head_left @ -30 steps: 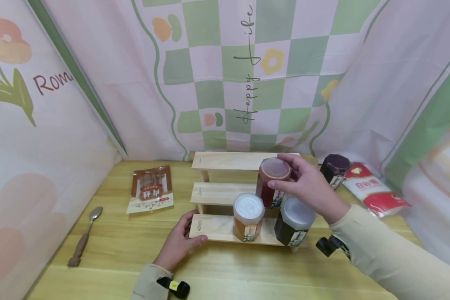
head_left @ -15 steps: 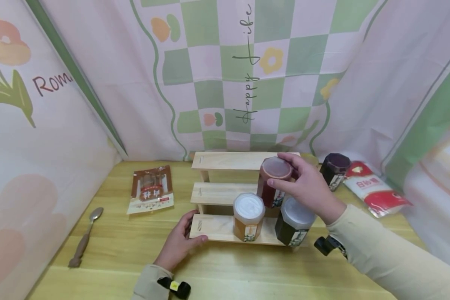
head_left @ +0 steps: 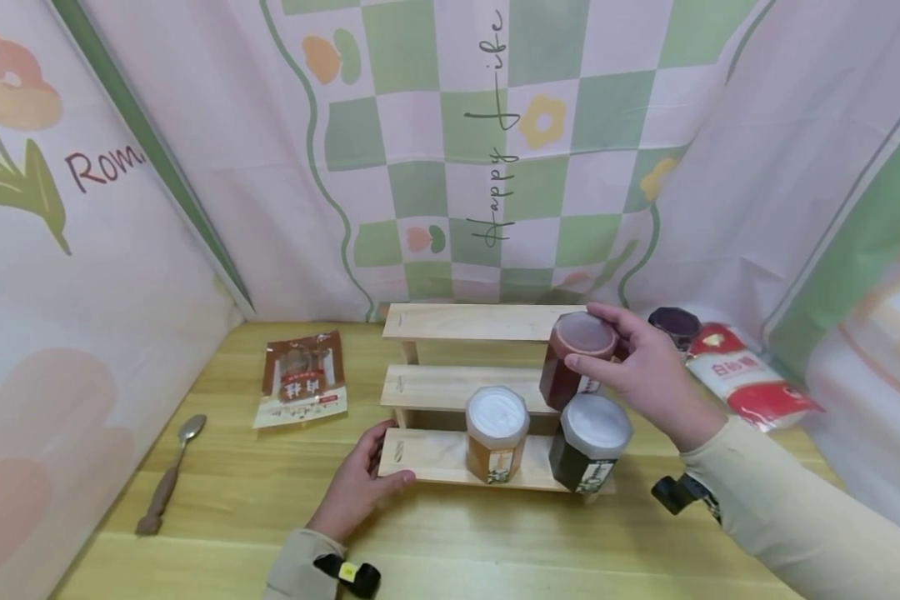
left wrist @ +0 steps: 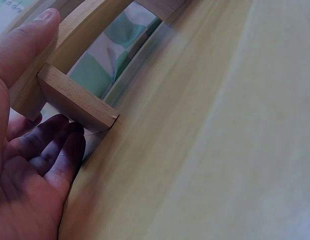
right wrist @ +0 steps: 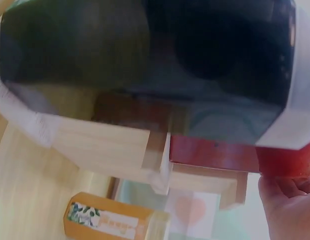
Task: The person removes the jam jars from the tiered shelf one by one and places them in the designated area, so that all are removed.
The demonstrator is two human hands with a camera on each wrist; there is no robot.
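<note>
A three-step wooden rack [head_left: 431, 454] stands on the table. My left hand [head_left: 356, 483] grips the left end of its lowest step, thumb over the top edge; the left wrist view shows the fingers [left wrist: 60, 150] curled in beneath. My right hand [head_left: 641, 362] holds a dark red octagonal jar [head_left: 562, 379] between thumb and fingers, at the right end of the middle step. On the lowest step sit an amber jar [head_left: 491, 458] with a whitish lid and a dark jar [head_left: 573, 467] with a greyish lid, which fills the foreground of the right wrist view and partly hides the red jar.
Behind my right hand is a dark purple jar [head_left: 675, 323], partly covered. A red and white bag [head_left: 750, 375] lies to its right. On the left side lie a brown packet [head_left: 302, 375] and a spoon [head_left: 168, 479]. Printed cloth [head_left: 420, 192] hangs behind the table.
My right hand has carried the red jar a little to the right, toward the end of the middle step, and now covers more of the purple jar. My left hand stays put.
</note>
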